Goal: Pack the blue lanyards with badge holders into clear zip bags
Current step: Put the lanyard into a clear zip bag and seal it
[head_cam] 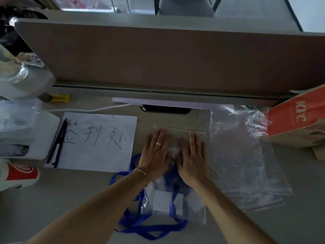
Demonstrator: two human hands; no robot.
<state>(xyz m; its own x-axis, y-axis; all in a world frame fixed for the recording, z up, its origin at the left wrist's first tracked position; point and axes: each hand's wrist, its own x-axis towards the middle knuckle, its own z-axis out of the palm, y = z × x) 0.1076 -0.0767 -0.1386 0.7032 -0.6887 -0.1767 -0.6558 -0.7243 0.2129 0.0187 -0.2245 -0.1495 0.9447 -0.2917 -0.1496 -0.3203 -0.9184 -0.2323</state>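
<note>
**Both palms flat on the zip bag**

We have both hands spread on a clear zip bag (179, 138) that lies in the middle of the desk (70, 199). Our left hand (154, 155), with a ring on one finger and a thin bracelet at the wrist, lies flat with fingers extended toward the bag's red zip strip. Our right hand (192, 160) lies just beside it, also flat, fingers straight and slightly apart. Neither hand grips anything; both press palm down on the plastic.

Under and between our hands we see a dark blue bundle inside the bag, blurred by the plastic. Nearer to us a white badge holder (168, 202) shows through the bag, with a blue lanyard (149, 229) crossing it. Loops of lanyard spill out on the desk to the left of the bag and along its near edge; whether these belong to the one in the bag we cannot tell.

To the right lies a stack of empty bags (246, 155), touching or overlapping the one under our hands. Beyond them stands an orange KFC paper bag (297, 120). To the left a white sheet (98, 141) with handwritten characters lies on the desk, and black pens (58, 145) rest on its left edge. A grey partition (167, 59) runs along the far side of the desk.
</note>
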